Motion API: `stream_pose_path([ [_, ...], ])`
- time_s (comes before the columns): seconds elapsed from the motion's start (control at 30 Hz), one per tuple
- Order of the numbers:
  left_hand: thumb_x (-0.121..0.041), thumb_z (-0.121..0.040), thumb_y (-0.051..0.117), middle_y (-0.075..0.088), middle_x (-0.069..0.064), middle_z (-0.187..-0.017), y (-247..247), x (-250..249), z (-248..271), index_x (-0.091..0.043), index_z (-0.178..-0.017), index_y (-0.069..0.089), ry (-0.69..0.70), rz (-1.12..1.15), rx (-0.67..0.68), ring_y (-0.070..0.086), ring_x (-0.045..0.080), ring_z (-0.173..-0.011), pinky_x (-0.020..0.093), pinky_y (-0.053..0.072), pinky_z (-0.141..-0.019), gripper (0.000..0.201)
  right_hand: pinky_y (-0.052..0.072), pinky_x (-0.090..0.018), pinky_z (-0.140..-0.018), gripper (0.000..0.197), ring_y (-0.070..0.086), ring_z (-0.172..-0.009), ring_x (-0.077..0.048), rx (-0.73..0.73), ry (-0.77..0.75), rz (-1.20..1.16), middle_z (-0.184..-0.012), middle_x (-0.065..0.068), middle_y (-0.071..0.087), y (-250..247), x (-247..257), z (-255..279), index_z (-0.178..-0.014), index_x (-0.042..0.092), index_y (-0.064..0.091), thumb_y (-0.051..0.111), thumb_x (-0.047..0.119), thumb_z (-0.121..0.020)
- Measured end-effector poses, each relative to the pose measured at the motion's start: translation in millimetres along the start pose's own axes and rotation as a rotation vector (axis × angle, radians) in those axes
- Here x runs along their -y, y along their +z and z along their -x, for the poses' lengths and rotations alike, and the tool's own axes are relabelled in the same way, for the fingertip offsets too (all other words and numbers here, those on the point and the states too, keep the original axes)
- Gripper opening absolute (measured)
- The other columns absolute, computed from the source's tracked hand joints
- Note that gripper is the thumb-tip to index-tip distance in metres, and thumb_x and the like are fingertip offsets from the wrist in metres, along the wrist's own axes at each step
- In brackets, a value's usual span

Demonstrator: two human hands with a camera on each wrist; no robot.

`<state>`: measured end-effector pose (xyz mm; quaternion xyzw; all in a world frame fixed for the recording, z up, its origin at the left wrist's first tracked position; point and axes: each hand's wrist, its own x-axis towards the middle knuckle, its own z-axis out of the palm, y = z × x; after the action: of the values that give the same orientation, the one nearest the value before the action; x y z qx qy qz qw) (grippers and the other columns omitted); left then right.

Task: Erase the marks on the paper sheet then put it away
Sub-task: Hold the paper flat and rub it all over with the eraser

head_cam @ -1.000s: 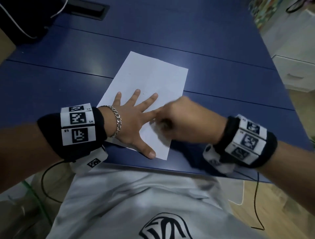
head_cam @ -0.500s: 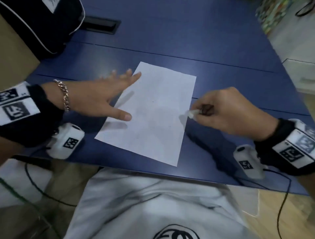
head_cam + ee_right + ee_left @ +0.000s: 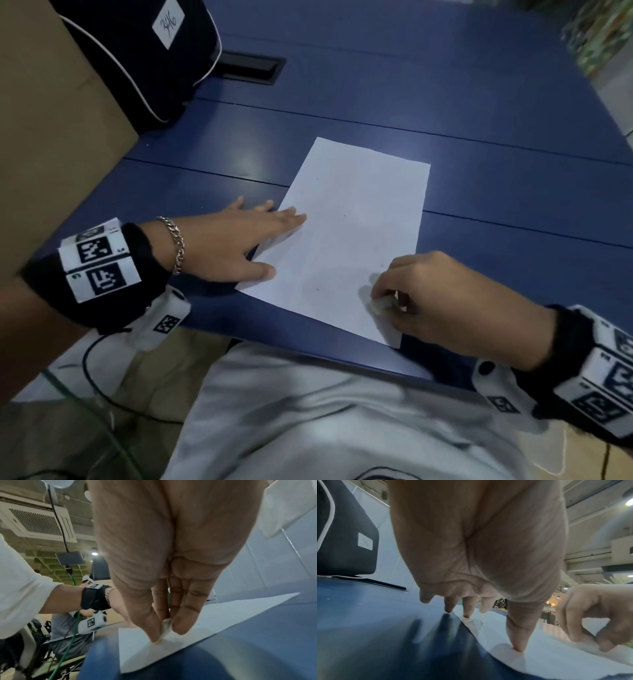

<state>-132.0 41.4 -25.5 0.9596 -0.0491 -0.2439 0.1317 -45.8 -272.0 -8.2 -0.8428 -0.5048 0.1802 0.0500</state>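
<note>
A white paper sheet (image 3: 352,233) lies on the blue table (image 3: 479,102), with a few small dark specks on it. My left hand (image 3: 236,240) lies flat with straight fingers on the sheet's left edge, thumb and index tips pressing the paper (image 3: 556,655). My right hand (image 3: 442,301) pinches a small white eraser (image 3: 378,304) between thumb and fingers and holds its tip down on the sheet near the near right corner. In the right wrist view the eraser (image 3: 166,628) touches the paper (image 3: 223,616).
A black bag (image 3: 144,58) with white piping and a paper tag stands at the far left, next to a brown cardboard box (image 3: 44,130). A dark cable slot (image 3: 251,70) is set into the table beyond. The table's near edge runs close under my wrists.
My left hand slid from the middle of the sheet to its left edge. My right hand moved off the right side, then came back down onto the sheet's near right part with the eraser.
</note>
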Motion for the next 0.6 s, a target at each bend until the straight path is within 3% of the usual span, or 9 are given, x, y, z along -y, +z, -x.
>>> stream_pose_path([
  [0.1, -0.058, -0.098, 0.061, -0.005, -0.018, -0.173, 5.0, -6.3, 5.5, -0.04, -0.166, -0.004, 0.017, -0.009, -0.014, -0.007, 0.008, -0.16, 0.043, -0.005, -0.13, 0.096, 0.051, -0.019, -0.073, 0.011, 0.06, -0.082, -0.002, 0.018, 0.058, 0.003, -0.093, 0.016, 0.062, -8.0, -13.8, 6.1, -0.099, 0.033, 0.071, 0.069, 0.026, -0.09],
  [0.2, -0.065, -0.092, 0.065, 0.011, -0.014, -0.172, 7.7, -13.9, 7.1, -0.035, -0.167, -0.002, 0.067, 0.007, -0.067, 0.008, 0.005, -0.155, 0.021, 0.006, -0.123, 0.104, 0.049, -0.016, -0.073, 0.013, 0.06, -0.083, 0.001, 0.055, 0.115, 0.016, -0.092, 0.017, 0.063, -17.2, -26.2, 10.1, -0.1, 0.034, 0.072, 0.071, 0.026, -0.089],
  [0.27, -0.07, -0.086, 0.068, 0.01, -0.01, -0.171, 7.4, -21.0, 4.1, -0.038, -0.166, -0.003, 0.06, 0.023, -0.067, 0.009, 0.007, -0.153, 0.018, 0.012, -0.119, 0.112, 0.049, -0.017, -0.074, 0.012, 0.06, -0.084, 0.001, 0.065, 0.126, 0.031, -0.091, 0.018, 0.064, -23.6, -28.8, 8.5, -0.1, 0.034, 0.073, 0.069, 0.028, -0.09],
  [0.33, -0.078, -0.08, 0.067, -0.007, -0.01, -0.174, 6.2, -28.2, -4.5, -0.043, -0.165, -0.007, 0.07, 0.006, -0.054, -0.005, 0.009, -0.158, 0.024, 0.004, -0.123, 0.118, 0.052, -0.02, -0.076, 0.013, 0.062, -0.083, -0.001, 0.037, 0.107, 0.029, -0.091, 0.018, 0.065, -29.3, -25.2, 1.5, -0.1, 0.034, 0.074, 0.067, 0.027, -0.091],
  [0.43, -0.089, -0.072, 0.064, -0.031, -0.013, -0.169, 5.4, -39.3, -24.3, -0.049, -0.162, -0.014, 0.111, -0.079, 0.003, -0.026, 0.021, -0.157, 0.046, -0.008, -0.129, 0.125, 0.055, -0.026, -0.078, 0.016, 0.064, -0.081, -0.005, -0.003, 0.021, -0.018, -0.096, 0.013, 0.067, -30.1, -14.0, -20.3, -0.105, 0.031, 0.075, 0.069, 0.025, -0.091],
  [0.5, -0.094, -0.067, 0.062, -0.036, -0.014, -0.166, 7.3, -43.2, -35.5, -0.053, -0.158, -0.022, 0.09, -0.151, 0.05, -0.028, 0.029, -0.156, 0.058, -0.011, -0.125, 0.13, 0.055, -0.025, -0.077, 0.02, 0.063, -0.079, -0.004, -0.024, -0.025, -0.046, -0.099, 0.011, 0.067, -25.2, -10.0, -38.5, -0.108, 0.028, 0.075, 0.071, 0.025, -0.089],
  [0.6, -0.099, -0.061, 0.06, -0.035, -0.014, -0.167, 10.4, -43.3, -43.8, -0.056, -0.154, -0.027, 0.009, -0.194, 0.098, -0.025, 0.035, -0.157, 0.072, -0.008, -0.121, 0.135, 0.049, -0.021, -0.07, 0.013, 0.06, -0.074, -0.009, -0.096, -0.022, -0.052, -0.089, 0.009, 0.066, -18.5, -10.7, -58.1, -0.099, 0.023, 0.076, 0.069, 0.023, -0.089],
])
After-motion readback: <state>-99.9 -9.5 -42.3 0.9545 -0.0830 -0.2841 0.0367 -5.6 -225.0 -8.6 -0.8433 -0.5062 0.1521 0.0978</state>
